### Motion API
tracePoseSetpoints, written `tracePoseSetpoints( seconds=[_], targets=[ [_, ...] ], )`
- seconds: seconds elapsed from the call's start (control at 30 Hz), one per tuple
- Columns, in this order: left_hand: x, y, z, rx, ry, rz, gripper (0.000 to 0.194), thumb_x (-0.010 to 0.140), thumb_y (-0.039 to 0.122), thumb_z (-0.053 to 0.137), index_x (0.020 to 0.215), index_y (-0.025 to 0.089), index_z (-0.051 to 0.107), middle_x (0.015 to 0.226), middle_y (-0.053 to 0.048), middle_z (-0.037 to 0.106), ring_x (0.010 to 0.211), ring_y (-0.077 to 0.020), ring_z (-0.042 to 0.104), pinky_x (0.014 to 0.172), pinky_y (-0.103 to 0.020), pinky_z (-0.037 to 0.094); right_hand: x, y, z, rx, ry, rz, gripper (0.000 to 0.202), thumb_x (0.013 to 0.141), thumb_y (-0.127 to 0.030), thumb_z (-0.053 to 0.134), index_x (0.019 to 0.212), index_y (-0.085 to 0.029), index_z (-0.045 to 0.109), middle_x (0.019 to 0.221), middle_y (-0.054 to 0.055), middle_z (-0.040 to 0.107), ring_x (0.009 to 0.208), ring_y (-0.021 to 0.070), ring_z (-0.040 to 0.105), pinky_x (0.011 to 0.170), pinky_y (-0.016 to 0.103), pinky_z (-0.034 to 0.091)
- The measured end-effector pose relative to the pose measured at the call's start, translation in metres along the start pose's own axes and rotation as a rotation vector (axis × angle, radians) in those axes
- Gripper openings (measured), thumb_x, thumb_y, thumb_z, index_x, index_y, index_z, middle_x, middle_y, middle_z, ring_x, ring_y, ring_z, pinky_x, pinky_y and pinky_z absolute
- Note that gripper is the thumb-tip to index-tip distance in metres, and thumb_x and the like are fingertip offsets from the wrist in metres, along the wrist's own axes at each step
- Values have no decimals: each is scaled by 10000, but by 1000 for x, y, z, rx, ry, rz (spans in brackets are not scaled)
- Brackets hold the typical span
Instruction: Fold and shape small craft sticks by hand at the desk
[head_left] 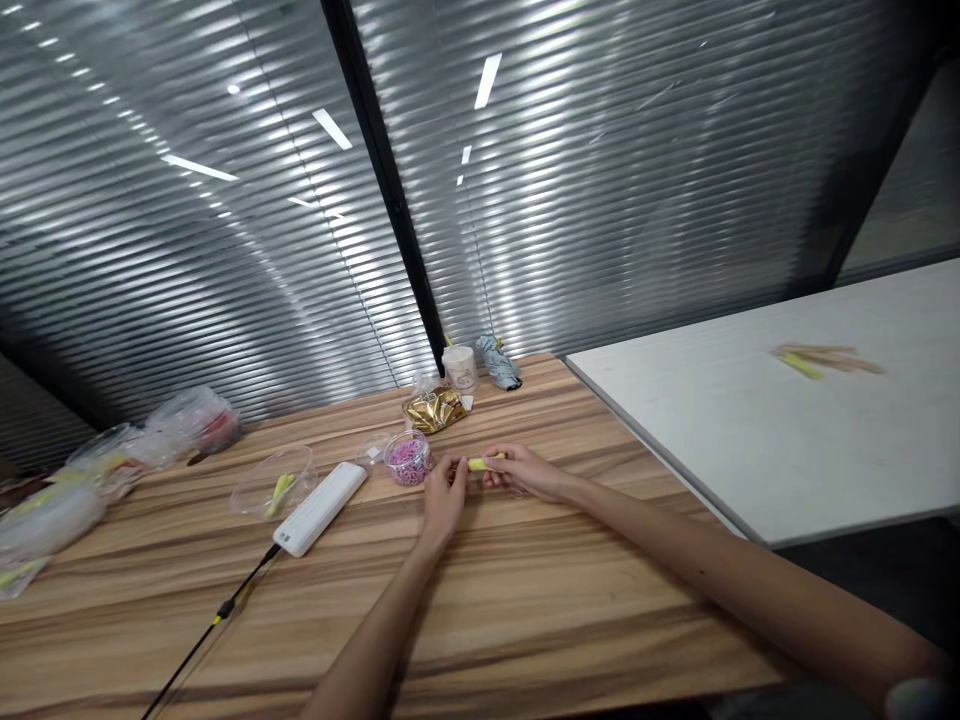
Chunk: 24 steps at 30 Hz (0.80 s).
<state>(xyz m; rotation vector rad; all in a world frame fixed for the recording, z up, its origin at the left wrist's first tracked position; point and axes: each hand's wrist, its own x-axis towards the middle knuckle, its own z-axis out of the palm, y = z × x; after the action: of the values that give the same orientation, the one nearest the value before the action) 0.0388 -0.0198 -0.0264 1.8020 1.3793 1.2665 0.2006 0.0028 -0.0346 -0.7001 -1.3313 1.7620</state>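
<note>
A small yellow piece [486, 464] is held between my two hands above the wooden table [525, 590]. My left hand [445, 492] pinches its left end, and my right hand [523, 471] has its fingers closed round the right end. A thin loop hangs under my right fingers, too small to make out. Just left of my left hand stands a clear round tub [409, 458] filled with pink and purple bits.
Behind the tub lie a gold packet [435, 409], a white cup [460, 368] and a grey-blue crumpled wrapper [498, 362]. Leftward are a white power strip [320, 508], yellow strips [280, 495] and plastic bags [191, 420]. A white table [750, 440] adjoins at right.
</note>
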Motion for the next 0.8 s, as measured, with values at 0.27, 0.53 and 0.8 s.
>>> tracePoseSetpoints(
  seconds=[0.27,0.53,0.8],
  targets=[
    [0,0,0,5,3,1,286,783,399,460,793,136,570,611,-11,554,556,-125,523,528,-219,406,-3,-6,3,-61,15,24,361,672,-451,631,839,-143,543,665,26,609,517,82,485,367,170,216],
    [-1,4,0,20,-9,-12,288,781,394,459,796,131,576,650,-24,585,558,-127,532,538,-227,413,-2,-2,0,-64,2,11,350,680,-439,626,847,-141,554,661,24,611,502,73,470,381,169,228],
    [-1,5,0,17,-35,10,293,784,396,453,826,137,585,729,-40,612,591,-130,545,565,-233,426,-1,-1,0,-75,-6,-13,353,672,-444,636,836,-138,572,654,15,609,529,73,489,439,174,296]
  ],
)
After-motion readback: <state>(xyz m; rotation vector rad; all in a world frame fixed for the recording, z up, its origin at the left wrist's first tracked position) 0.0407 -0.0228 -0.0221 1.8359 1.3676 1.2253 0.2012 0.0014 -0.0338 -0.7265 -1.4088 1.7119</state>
